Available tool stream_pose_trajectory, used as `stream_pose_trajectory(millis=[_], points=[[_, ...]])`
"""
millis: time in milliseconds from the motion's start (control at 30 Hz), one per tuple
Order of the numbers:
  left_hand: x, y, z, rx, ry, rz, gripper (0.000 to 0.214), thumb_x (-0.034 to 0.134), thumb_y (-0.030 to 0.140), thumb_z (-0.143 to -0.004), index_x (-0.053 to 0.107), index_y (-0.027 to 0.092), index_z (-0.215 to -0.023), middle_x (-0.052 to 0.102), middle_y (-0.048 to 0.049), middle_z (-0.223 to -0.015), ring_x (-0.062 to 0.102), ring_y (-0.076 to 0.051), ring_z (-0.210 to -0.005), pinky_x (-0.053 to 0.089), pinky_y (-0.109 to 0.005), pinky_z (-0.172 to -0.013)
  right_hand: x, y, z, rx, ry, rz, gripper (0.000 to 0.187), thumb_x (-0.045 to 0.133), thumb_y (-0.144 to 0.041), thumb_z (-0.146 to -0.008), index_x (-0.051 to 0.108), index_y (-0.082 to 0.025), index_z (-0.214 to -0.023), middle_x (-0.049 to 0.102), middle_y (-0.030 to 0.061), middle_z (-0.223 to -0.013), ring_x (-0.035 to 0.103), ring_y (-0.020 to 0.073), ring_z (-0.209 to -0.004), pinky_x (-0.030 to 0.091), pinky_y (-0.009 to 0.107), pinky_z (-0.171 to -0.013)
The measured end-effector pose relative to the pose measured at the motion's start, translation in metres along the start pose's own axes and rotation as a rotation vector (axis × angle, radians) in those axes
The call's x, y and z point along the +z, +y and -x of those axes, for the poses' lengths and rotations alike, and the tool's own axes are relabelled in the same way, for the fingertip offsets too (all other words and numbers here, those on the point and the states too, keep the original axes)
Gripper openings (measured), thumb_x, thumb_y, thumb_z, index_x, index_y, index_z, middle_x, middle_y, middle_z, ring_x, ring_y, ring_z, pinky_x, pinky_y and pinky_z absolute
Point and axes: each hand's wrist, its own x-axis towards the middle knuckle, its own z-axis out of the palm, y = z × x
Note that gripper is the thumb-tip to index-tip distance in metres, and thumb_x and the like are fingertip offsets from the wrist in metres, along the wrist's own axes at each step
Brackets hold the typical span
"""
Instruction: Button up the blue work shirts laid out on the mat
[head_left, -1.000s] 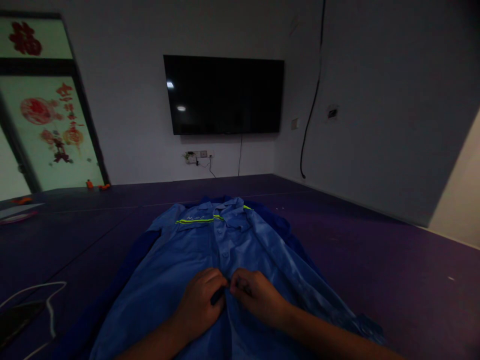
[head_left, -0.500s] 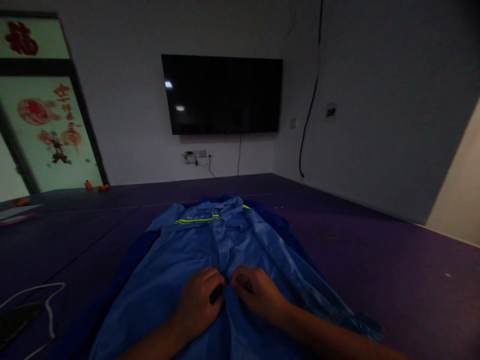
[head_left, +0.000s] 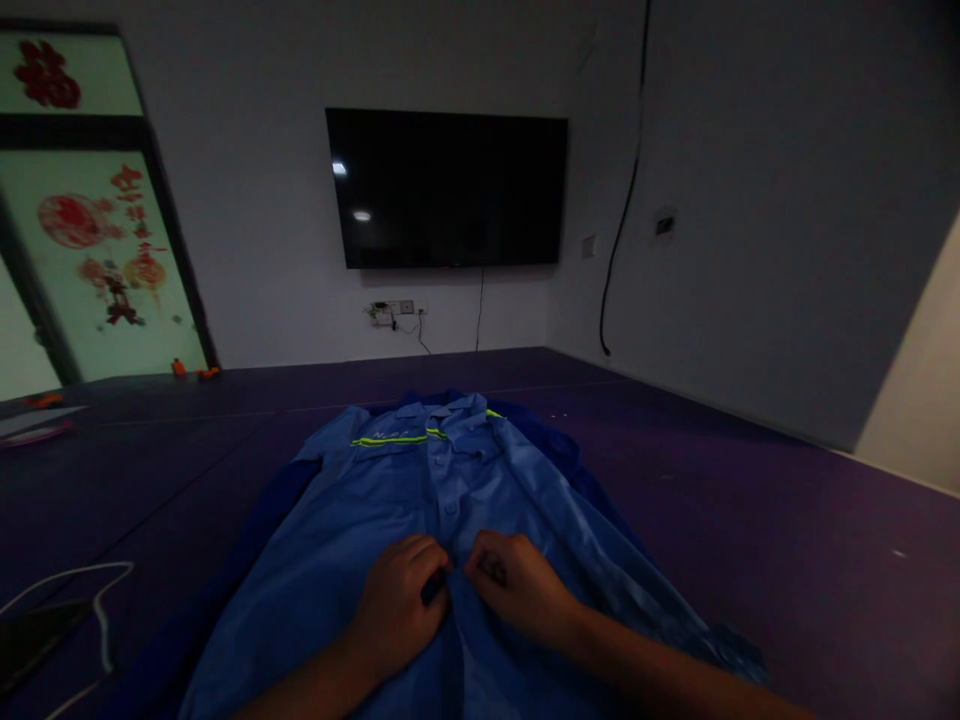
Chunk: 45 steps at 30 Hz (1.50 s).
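Observation:
A blue work shirt (head_left: pixel 375 500) with yellow-green stripes across the chest lies face up, its collar pointing away from me. Darker blue fabric (head_left: pixel 255 540) shows beneath it on both sides. At the front placket, below a visible button (head_left: pixel 451 508), my left hand (head_left: pixel 405 600) pinches one edge of the shirt with curled fingers. Just to its right, my right hand (head_left: pixel 517 590) grips the placket too, thumb and fingers pressed together. The fingertips of both hands nearly meet; whatever button or buttonhole lies between them is hidden.
The shirt rests on a purple mat floor (head_left: pixel 750 530). On the left lie a white cable (head_left: pixel 103 620) and a dark flat object (head_left: pixel 37 640). Orange items (head_left: pixel 206 373) sit by the glass door. A television (head_left: pixel 450 190) hangs on the far wall.
The camera view has shifted very slightly. Both hands stay at the placket with almost the same grip; the shirt has not visibly moved.

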Motion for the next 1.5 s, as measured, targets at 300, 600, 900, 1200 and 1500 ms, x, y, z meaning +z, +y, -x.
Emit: stream_pose_trajectory(millis=[300,600,900,1200,1500], points=[[0.0007,0.0005,0.0009,-0.005,0.012,0.0,0.018,0.045,0.004,-0.061,0.054,0.019,-0.069,0.058,-0.0021,-0.069,0.053,-0.017,-0.071,0.041,-0.027,-0.066,-0.0012,-0.0011,-0.0001,-0.023,-0.011,-0.001,0.01,0.047,-0.019,-0.074,0.057,-0.016,-0.074,0.056,-0.0017,-0.054,0.049,0.0091,-0.048,0.03,0.018,-0.044],[0.0012,-0.0012,0.0009,0.033,-0.021,0.002,0.026,0.046,0.004,-0.063,0.061,0.019,-0.079,0.062,-0.0031,-0.073,0.055,-0.017,-0.074,0.043,-0.028,-0.069,0.0,0.0026,0.0,-0.047,-0.01,-0.014,0.009,0.048,-0.02,-0.075,0.056,-0.016,-0.074,0.051,-0.0037,-0.051,0.045,0.0081,-0.045,0.028,0.018,-0.043],[0.0028,-0.0033,0.0022,0.042,-0.034,-0.033,0.022,0.048,0.005,-0.067,0.062,0.018,-0.075,0.061,-0.0033,-0.07,0.055,-0.016,-0.07,0.043,-0.026,-0.064,0.0,0.0018,-0.0009,-0.02,-0.002,0.003,0.012,0.051,-0.026,-0.076,0.058,-0.016,-0.075,0.054,-0.0027,-0.053,0.047,0.0088,-0.047,0.031,0.019,-0.045],[0.0045,-0.0033,0.0026,0.03,-0.008,-0.072,0.02,0.046,0.006,-0.068,0.061,0.018,-0.072,0.061,-0.0026,-0.069,0.055,-0.015,-0.069,0.043,-0.025,-0.063,-0.0012,0.0001,-0.0022,0.03,-0.004,-0.001,0.012,0.059,-0.029,-0.071,0.059,-0.017,-0.071,0.055,-0.0021,-0.055,0.048,0.0092,-0.05,0.032,0.019,-0.046],[0.0039,-0.0032,0.0023,0.015,-0.023,-0.078,0.022,0.047,0.004,-0.068,0.062,0.018,-0.075,0.063,-0.0023,-0.07,0.057,-0.015,-0.07,0.043,-0.025,-0.064,-0.0022,0.004,-0.004,0.019,-0.04,-0.068,0.011,0.062,-0.027,-0.069,0.06,-0.016,-0.069,0.055,-0.0022,-0.053,0.047,0.0084,-0.048,0.032,0.018,-0.043]])
